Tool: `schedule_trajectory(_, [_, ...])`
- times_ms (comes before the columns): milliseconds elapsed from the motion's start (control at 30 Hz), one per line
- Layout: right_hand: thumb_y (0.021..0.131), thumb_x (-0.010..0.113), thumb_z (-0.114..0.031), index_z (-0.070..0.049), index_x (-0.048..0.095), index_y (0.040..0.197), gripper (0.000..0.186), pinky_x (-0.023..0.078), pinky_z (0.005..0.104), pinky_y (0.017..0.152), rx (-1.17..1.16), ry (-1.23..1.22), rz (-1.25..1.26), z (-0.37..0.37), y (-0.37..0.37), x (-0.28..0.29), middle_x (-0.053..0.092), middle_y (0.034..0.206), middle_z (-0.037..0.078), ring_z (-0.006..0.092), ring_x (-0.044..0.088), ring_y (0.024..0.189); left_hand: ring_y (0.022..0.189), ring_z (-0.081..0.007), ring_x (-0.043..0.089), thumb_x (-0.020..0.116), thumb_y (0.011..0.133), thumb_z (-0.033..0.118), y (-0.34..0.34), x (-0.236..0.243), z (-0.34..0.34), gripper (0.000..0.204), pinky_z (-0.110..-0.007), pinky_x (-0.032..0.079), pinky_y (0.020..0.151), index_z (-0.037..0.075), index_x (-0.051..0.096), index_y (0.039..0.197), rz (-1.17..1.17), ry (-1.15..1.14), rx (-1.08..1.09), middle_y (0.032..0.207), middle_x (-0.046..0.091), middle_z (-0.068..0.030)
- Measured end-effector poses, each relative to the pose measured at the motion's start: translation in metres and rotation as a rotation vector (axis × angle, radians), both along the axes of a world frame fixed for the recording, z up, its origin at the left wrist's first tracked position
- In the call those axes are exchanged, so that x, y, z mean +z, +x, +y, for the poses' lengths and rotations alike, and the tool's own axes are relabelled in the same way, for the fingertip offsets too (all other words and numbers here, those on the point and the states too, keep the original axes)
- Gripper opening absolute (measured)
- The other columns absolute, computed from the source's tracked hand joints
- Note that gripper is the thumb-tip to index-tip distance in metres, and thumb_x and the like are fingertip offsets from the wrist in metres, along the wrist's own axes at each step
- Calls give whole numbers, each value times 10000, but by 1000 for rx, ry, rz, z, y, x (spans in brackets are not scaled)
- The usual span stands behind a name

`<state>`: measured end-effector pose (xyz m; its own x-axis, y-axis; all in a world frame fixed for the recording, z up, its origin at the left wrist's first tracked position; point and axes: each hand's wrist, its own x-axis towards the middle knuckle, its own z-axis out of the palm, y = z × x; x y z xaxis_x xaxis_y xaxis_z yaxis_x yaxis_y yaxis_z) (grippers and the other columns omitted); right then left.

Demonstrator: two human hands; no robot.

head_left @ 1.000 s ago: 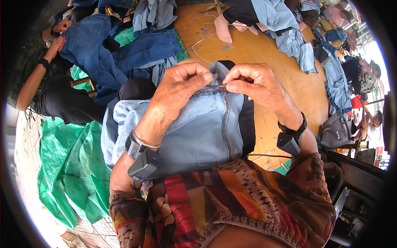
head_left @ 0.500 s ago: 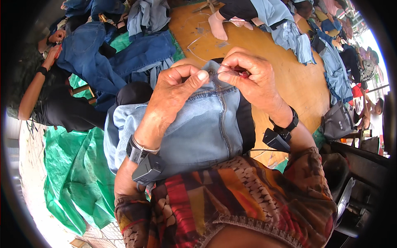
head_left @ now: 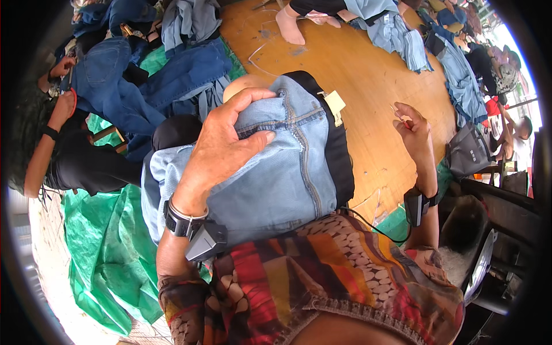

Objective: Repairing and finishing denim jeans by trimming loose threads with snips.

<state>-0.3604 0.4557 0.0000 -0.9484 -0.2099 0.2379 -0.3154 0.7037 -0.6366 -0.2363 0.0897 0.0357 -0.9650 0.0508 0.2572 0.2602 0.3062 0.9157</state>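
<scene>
A pair of light blue jeans [head_left: 261, 181] lies over my lap, its stitched seam running down toward me. My left hand [head_left: 221, 135] grips the jeans near their upper edge, thumb on the front and fingers along the fabric. A pale yellow tag [head_left: 334, 103] sits at the garment's far right corner, beside black cloth [head_left: 339, 167]. Off to the right, apart from the jeans, my right hand [head_left: 415, 129] is raised above the wooden board. Its fingers are curled round a small red object [head_left: 407, 123], mostly hidden, with a thin tip showing near the fingertips.
The wooden board [head_left: 356, 75] spreads ahead. At left, a co-worker's hands hold red-handled scissors [head_left: 73, 102] beside dark blue jeans [head_left: 109, 75]. Green sheeting [head_left: 109, 247] covers the floor at lower left. A grey bag [head_left: 468, 152] stands at right, near piled light denim [head_left: 460, 75].
My right hand has left the upper edge of the jeans and swung out to the right. My left hand stays on the denim, thumb lower, and the yellow tag now shows.
</scene>
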Motion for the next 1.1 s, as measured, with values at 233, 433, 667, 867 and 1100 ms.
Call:
schedule_trajectory(233, [775, 675, 16, -13, 647, 922, 152, 453, 198, 608, 525, -381, 11, -119, 43, 53, 645, 822, 23, 56, 571, 688, 1067, -140, 534, 611, 756, -79, 5, 4, -1, 393, -269, 415, 921, -16, 565, 1141, -80, 579, -30, 1110, 566, -45])
schedule_trajectory(433, [756, 665, 76, 0, 653, 905, 168, 392, 182, 532, 868, -435, 75, -178, 60, 57, 631, 780, 24, 43, 521, 628, 969, -95, 545, 620, 768, -53, 6, 1, 0, 359, -242, 434, 863, -26, 581, 1123, -174, 528, -18, 1057, 591, -34])
schedule_trajectory(667, [810, 619, 34, 37, 628, 911, 102, 471, 193, 594, 769, -603, -408, -176, 48, 41, 633, 823, 32, 62, 590, 718, 931, -90, 579, 641, 716, -84, 7, -1, -6, 457, -215, 453, 837, -27, 551, 1161, -304, 412, -82, 1029, 626, -41])
schedule_trajectory(867, [766, 674, 26, 15, 643, 891, 129, 484, 224, 604, 830, -513, -234, -180, 47, 40, 641, 833, 50, 87, 603, 722, 926, -108, 592, 649, 722, -35, 5, -10, -10, 466, -229, 458, 840, -18, 551, 1177, -325, 666, -191, 1032, 633, -52])
schedule_trajectory(1100, [733, 683, 71, 14, 669, 882, 160, 440, 195, 539, 927, -369, 189, -191, 48, 32, 638, 882, 62, 57, 571, 683, 907, -109, 573, 656, 720, -16, 8, -33, -12, 486, -232, 449, 833, 0, 552, 1195, -344, 870, -133, 1026, 621, -47])
